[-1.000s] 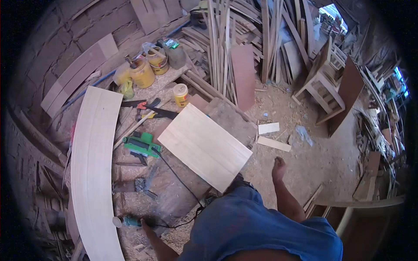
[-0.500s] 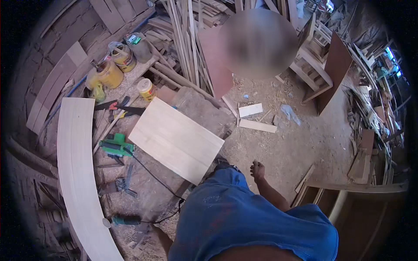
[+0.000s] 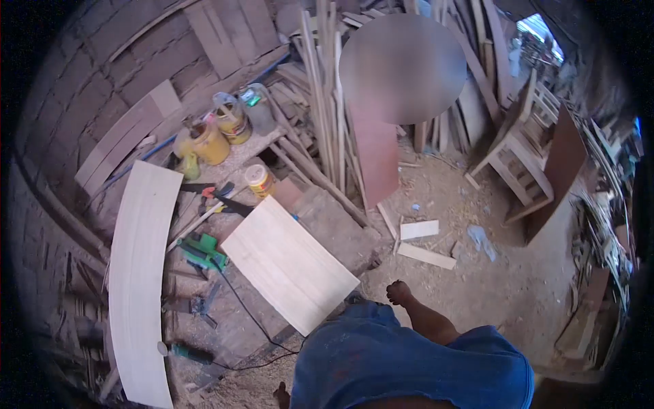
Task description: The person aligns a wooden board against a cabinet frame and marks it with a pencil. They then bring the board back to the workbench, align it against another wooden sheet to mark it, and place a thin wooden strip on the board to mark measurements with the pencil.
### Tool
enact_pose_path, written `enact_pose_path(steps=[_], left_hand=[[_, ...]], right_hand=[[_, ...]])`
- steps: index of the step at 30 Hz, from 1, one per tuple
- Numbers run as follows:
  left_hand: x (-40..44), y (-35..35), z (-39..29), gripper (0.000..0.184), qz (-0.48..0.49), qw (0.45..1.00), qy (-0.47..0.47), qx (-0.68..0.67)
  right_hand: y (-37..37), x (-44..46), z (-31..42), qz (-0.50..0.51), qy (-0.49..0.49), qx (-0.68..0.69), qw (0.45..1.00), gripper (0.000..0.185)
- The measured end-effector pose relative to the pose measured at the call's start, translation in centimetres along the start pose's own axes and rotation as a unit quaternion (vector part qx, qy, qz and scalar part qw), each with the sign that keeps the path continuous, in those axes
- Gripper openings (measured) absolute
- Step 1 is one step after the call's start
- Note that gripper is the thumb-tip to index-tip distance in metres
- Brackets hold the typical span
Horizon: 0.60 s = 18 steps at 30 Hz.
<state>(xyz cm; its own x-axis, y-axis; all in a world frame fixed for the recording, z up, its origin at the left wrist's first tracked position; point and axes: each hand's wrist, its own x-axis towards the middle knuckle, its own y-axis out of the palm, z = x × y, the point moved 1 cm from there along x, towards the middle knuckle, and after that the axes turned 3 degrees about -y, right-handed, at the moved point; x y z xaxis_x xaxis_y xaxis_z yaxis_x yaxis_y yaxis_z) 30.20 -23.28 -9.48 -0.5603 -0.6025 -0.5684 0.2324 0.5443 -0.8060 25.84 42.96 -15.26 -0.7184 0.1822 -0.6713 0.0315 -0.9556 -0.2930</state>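
I have the right arm [image 3: 434,322] out ahead, its right hand [image 3: 399,292] curled inward; my left hand [image 3: 282,395] hangs low, only partly visible.

Soft, dull light is filling the room. White-blue light is glaring through a gap [image 3: 540,37] at two o'clock — very bright. The pale board [image 3: 291,266] toward seven o'clock is shining softly. The brick wall [image 3: 136,102] at ten o'clock is looking gray and dim. A round smudge [image 3: 402,68] is blurring everything behind it at one o'clock. Black is filling the corners — and long lines are bending near the edges.
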Motion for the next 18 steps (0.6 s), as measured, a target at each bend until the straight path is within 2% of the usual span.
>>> enact_pose_path(steps=[3, 6, 7, 8, 10, 11, 12, 13, 14, 15, 16, 17, 18], left_hand=[[-1.8, 2.6, 1.3, 0.055, 0.028, 0.997, -0.059, 0.035], [-3.6, 5.0, 1.9, 0.05, -0.006, 0.999, -0.05, -0.015], [-3.9, 4.9, 2.1, 0.047, 0.001, 1.0, 0.011, -0.015], [-4.2, 4.2, 2.4, 0.045, 0.008, 0.997, 0.074, -0.011], [-4.0, 3.9, 2.7, 0.044, -0.02, 0.989, 0.141, -0.036], [-3.1, 4.3, 2.1, 0.045, -0.055, 0.986, 0.146, -0.063], [-2.4, 3.5, 1.5, 0.046, -0.058, 0.984, 0.15, -0.07], [-1.8, 2.6, 0.7, 0.047, -0.061, 0.983, 0.154, -0.077], [-1.4, 1.5, -0.4, 0.049, -0.064, 0.982, 0.159, -0.084], [-1.3, 0.2, -1.5, 0.047, -0.053, 0.979, 0.151, -0.125], [-1.6, -1.5, -4.0, 0.046, -0.046, 0.975, 0.139, -0.168], [-0.9, -2.4, -5.8, 0.044, -0.058, 0.965, 0.149, -0.21], [-0.2, -3.0, -6.5, 0.042, -0.072, 0.953, 0.152, -0.253]], right_hand=[[-1.1, 0.0, 6.4, -0.093, 0.108, 0.143, 0.98, 0.029], [-2.2, 1.0, 10.7, -0.073, 0.102, 0.202, 0.971, 0.031], [-2.7, 2.3, 10.5, -0.042, 0.101, 0.247, 0.963, 0.033], [-3.2, 2.9, 11.1, -0.059, 0.081, 0.253, 0.962, 0.032], [-3.7, 2.4, 12.0, -0.098, 0.046, 0.271, 0.956, 0.032], [-4.2, 2.4, 12.6, -0.114, 0.082, 0.28, 0.95, 0.033], [-4.6, 2.5, 11.3, -0.121, 0.047, 0.297, 0.946, 0.036], [-5.4, 6.8, 5.0, 0.028, -0.017, 0.408, 0.913, 0.035], [-6.1, 10.8, -1.0, 0.186, -0.047, 0.496, 0.847, 0.034], [-5.8, 9.7, -1.9, 0.098, -0.132, 0.346, 0.924, 0.032], [-5.4, 8.3, -2.6, -0.025, -0.181, 0.114, 0.977, 0.03], [-4.9, 6.8, -3.4, -0.147, -0.175, -0.075, 0.971, 0.028], [-5.6, 5.2, -5.4, -0.127, -0.285, -0.407, 0.859, 0.028]])
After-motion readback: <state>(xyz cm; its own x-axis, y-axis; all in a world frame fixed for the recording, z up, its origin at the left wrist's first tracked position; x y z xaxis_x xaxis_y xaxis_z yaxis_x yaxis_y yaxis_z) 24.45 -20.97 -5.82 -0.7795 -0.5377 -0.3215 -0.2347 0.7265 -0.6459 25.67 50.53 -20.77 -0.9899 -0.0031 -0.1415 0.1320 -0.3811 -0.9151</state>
